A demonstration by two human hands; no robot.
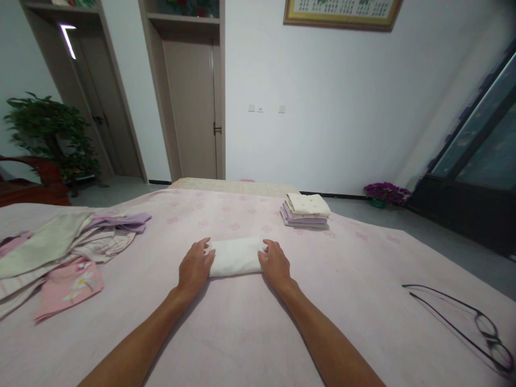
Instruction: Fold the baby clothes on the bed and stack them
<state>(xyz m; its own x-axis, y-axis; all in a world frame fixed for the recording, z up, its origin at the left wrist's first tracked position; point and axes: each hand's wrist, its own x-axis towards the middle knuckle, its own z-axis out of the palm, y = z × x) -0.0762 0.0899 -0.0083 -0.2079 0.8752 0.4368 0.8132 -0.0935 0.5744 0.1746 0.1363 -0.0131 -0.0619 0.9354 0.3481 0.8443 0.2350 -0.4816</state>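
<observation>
A white folded cloth (236, 257) lies as a flat rectangle on the pink bed cover, straight in front of me. My left hand (196, 267) grips its left end, with the thumb on the near side and the fingers curled at the far side. At the right end my right hand (276, 262) takes hold in the same way. The fingertips beyond the cloth are partly hidden. Behind and to the right stands a neat stack of folded clothes (305, 211), cream on top and lilac below.
Loose clothes (44, 247) lie in a heap at the left, with a pink flowered piece (70, 287) nearest me. Black-framed glasses (478, 312) rest with their arms unfolded on the bed cover (355, 322) at the right. Beyond the cover's far edge is a beige surface (234, 186).
</observation>
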